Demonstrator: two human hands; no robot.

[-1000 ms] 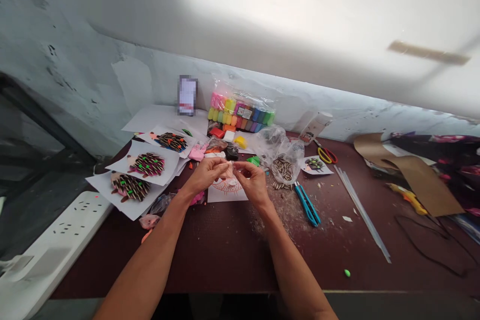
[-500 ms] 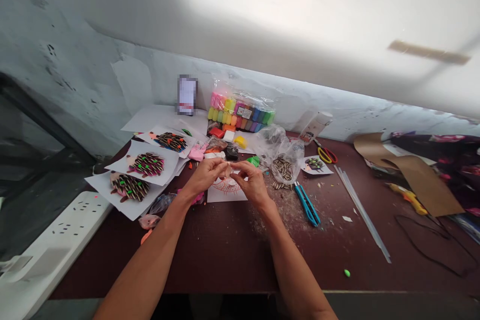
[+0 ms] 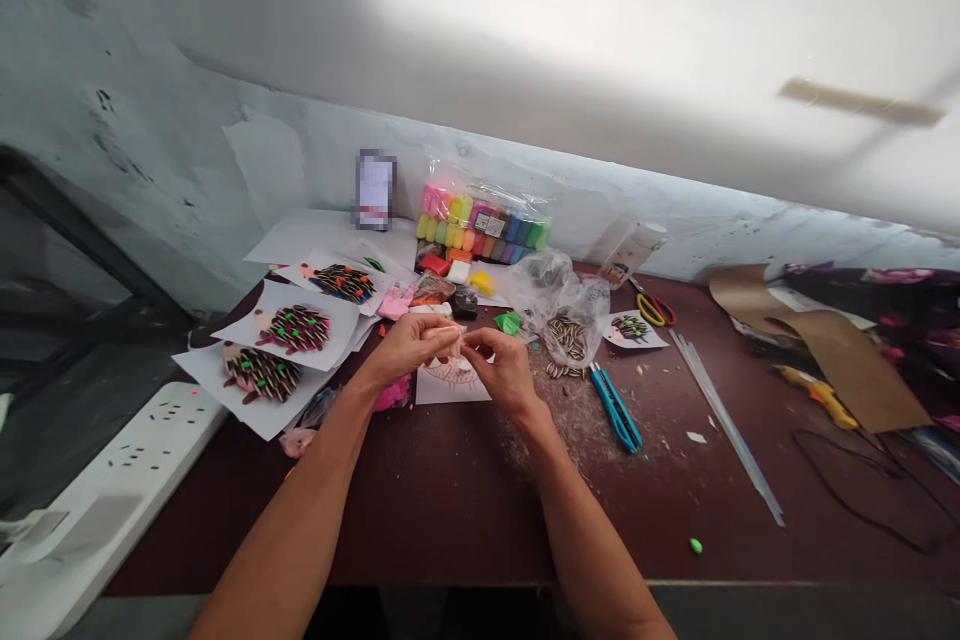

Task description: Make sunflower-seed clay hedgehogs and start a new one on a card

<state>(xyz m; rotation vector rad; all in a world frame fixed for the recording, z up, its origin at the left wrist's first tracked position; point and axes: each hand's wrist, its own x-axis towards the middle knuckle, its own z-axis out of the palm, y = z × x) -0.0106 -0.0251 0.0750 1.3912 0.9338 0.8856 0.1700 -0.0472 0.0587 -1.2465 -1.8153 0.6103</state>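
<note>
Both hands meet over a white sheet with a reddish round drawing (image 3: 450, 390). My left hand (image 3: 411, 348) has its fingers closed around a pale peach lump of modelling clay (image 3: 455, 344), mostly hidden by the fingers. From the other side, the bent fingertips of my right hand (image 3: 504, 368) pinch at the same lump. Just behind the hands lie packets of clay in white, black and orange, and a green clay packet (image 3: 508, 322). Sunflower seeds (image 3: 568, 338) spill from a clear bag to the right.
Paper sheets with seed-spined hedgehogs (image 3: 292, 328) lie at left, beside a white power strip (image 3: 112, 480). A blue cutter (image 3: 616, 410), scissors (image 3: 654, 305), glue sticks (image 3: 727, 430) and a yellow glue gun (image 3: 817, 397) are at right. A clay pack (image 3: 484, 220) leans on the wall.
The fingers have shifted slightly around the clay, and my right hand's fingertips are drawn in a little. Things on the table stay where they were.
</note>
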